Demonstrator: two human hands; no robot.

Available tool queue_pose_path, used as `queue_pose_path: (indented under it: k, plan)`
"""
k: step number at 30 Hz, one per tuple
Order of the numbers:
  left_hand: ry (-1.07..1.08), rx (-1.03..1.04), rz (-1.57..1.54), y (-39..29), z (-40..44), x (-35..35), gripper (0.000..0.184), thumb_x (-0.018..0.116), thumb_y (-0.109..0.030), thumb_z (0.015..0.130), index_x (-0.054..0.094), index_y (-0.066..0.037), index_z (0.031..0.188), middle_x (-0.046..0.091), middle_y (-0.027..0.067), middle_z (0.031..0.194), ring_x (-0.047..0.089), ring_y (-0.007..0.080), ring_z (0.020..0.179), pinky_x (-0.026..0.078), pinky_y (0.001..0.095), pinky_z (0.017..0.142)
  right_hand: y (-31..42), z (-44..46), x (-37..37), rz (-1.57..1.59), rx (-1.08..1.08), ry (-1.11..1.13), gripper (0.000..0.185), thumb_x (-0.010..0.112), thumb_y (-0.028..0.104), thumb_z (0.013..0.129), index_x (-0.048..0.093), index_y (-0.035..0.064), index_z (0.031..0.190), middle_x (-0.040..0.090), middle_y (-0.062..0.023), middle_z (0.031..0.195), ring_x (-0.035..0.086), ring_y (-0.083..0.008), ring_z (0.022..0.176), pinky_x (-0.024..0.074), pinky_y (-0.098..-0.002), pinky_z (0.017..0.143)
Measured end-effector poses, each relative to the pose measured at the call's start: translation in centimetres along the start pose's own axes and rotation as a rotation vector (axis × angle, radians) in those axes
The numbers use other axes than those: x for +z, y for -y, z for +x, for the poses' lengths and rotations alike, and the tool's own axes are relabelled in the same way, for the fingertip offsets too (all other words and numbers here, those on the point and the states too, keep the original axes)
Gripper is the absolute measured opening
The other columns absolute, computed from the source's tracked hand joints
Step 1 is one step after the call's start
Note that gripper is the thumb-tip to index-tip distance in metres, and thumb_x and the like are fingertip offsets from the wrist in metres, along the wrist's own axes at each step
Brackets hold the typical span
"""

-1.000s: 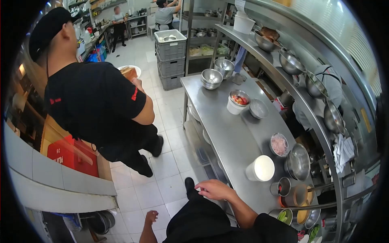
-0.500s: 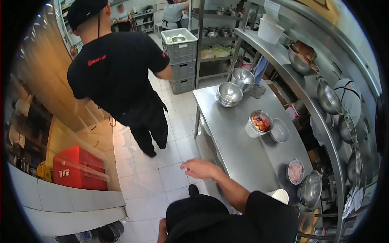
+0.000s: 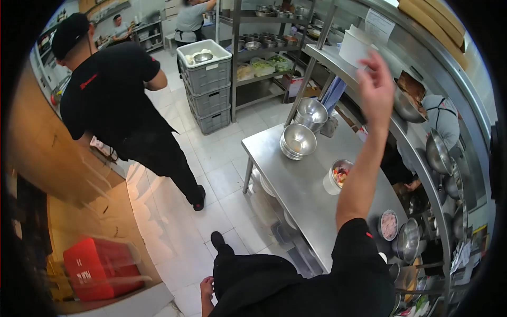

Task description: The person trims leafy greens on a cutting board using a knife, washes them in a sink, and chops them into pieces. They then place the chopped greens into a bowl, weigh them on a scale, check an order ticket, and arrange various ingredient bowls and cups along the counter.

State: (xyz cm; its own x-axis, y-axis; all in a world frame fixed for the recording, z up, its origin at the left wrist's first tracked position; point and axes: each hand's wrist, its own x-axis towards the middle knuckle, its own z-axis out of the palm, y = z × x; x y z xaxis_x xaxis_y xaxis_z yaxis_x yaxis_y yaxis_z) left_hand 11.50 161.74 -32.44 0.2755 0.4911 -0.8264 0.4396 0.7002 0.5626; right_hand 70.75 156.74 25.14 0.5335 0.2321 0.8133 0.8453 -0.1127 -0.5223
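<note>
My right hand (image 3: 376, 90) is raised at the end of an outstretched arm, in front of the upper steel shelf (image 3: 338, 57). Its fingers are loosely bent and apart, with nothing visible in them. Just beyond the fingertips stands a white tub (image 3: 353, 48); I cannot tell whether they touch it. A steel bowl (image 3: 409, 105) holding a large brown piece of food sits to the right on that shelf. Beneath my forearm, a white container (image 3: 332, 185) of cut fruit is partly covered. Low beside my leg hangs my left hand (image 3: 207, 287), its fingers curled and mostly hidden.
Stacked steel bowls (image 3: 298, 141) stand on the steel table (image 3: 264, 153), and a bowl of pink food (image 3: 388, 225) sits nearer me. A co-worker in black (image 3: 116, 100) walks ahead on the left. Grey crates (image 3: 208, 87) are stacked beyond; a red box (image 3: 103, 269) lies at lower left.
My right hand has swung up from low over the floor to the upper shelf. I have stepped forward, and the co-worker in black now appears further left.
</note>
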Motion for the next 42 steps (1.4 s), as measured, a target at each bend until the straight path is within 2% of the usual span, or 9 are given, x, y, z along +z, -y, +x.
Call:
queue_pose_path:
  k: [6,7,8,12,19,29,32,37,42]
  plan:
    - [0.265,-0.336,0.420,-4.0,9.6,-11.3,0.034,0.049,-0.019,0.090,0.055,-0.014,0.123,0.061,0.0045,0.105,0.061,0.0242,0.081,0.049,0.0465,0.071,-3.4,7.2,-2.1,-0.424,0.054,-0.280,0.056,0.060,0.010,0.078,0.049,0.0188,0.133,0.061,-0.0135,0.114,0.062,-0.0188,0.086,0.0486,-0.0322,0.078]
    - [0.372,-0.023,0.668,-8.1,9.0,-14.0,0.034,0.052,-0.020,0.088,0.056,-0.016,0.121,0.060,0.0048,0.106,0.062,0.0257,0.081,0.050,0.0479,0.070,-4.8,8.0,-2.8,-0.534,0.000,-0.254,0.057,0.058,0.009,0.079,0.048,0.0195,0.134,0.056,-0.0145,0.122,0.059,-0.0196,0.093,0.0463,-0.0312,0.083]
    - [0.415,-0.386,0.143,-9.4,13.8,-17.9,0.034,0.054,-0.024,0.085,0.056,-0.018,0.119,0.060,0.0042,0.104,0.062,0.0255,0.079,0.050,0.0473,0.067,-5.4,8.4,-3.0,-0.645,-0.051,-0.222,0.058,0.056,0.008,0.080,0.046,0.0201,0.136,0.052,-0.0155,0.129,0.057,-0.0203,0.099,0.0440,-0.0302,0.087]
    - [-0.142,0.083,0.159,-24.7,11.6,-19.5,0.030,0.048,-0.029,0.089,0.052,-0.014,0.115,0.057,0.0068,0.104,0.057,0.0240,0.085,0.048,0.0410,0.067,-5.3,9.3,-2.8,-0.609,0.032,-0.153,0.061,0.055,0.010,0.077,0.045,0.0219,0.136,0.050,-0.0139,0.135,0.050,-0.0293,0.119,0.0396,-0.0356,0.097]
    - [-0.159,0.301,0.314,-38.6,12.0,-14.6,0.030,0.051,-0.023,0.087,0.056,-0.010,0.115,0.061,0.0056,0.099,0.059,0.0200,0.079,0.049,0.0350,0.062,-6.6,11.2,-3.0,-0.595,0.031,-0.077,0.065,0.054,0.010,0.076,0.041,0.0214,0.139,0.046,-0.0097,0.139,0.049,-0.0284,0.120,0.0396,-0.0316,0.095]
    - [0.747,0.067,0.844,-35.2,14.0,2.5,0.046,0.056,-0.040,0.087,0.053,-0.016,0.126,0.061,0.0032,0.110,0.058,0.0198,0.091,0.050,0.0387,0.074,-5.2,10.8,-2.3,-0.339,0.079,-0.038,0.065,0.045,-0.003,0.078,0.035,0.0089,0.142,0.054,-0.0001,0.082,0.043,-0.0073,0.070,0.0357,-0.0188,0.065]
    - [1.102,0.074,1.241,-31.4,12.3,7.9,0.054,0.049,-0.047,0.090,0.057,0.000,0.117,0.063,0.0101,0.108,0.059,0.0245,0.094,0.049,0.0371,0.079,-5.9,11.3,-3.3,-0.359,0.104,-0.003,0.065,0.043,-0.003,0.077,0.035,0.0076,0.141,0.055,-0.0007,0.083,0.045,-0.0072,0.071,0.0355,-0.0182,0.065]
    - [0.836,0.931,1.371,-30.8,9.6,9.8,0.038,0.055,-0.041,0.087,0.062,-0.007,0.103,0.064,0.0186,0.097,0.060,0.0368,0.094,0.048,0.0448,0.078,-4.9,11.3,-2.6,-0.187,0.106,-0.054,0.065,0.044,-0.003,0.074,0.038,0.0060,0.138,0.059,-0.0047,0.087,0.044,-0.0079,0.070,0.0366,-0.0210,0.065]
    - [0.698,0.872,1.322,-29.7,10.3,11.3,0.029,0.062,-0.033,0.083,0.062,-0.006,0.094,0.063,0.0178,0.087,0.060,0.0378,0.083,0.048,0.0454,0.074,-4.5,11.3,-3.1,-0.120,0.246,0.018,0.068,0.046,-0.001,0.076,0.033,0.0083,0.142,0.059,-0.0057,0.101,0.052,-0.0114,0.086,0.0396,-0.0235,0.079]
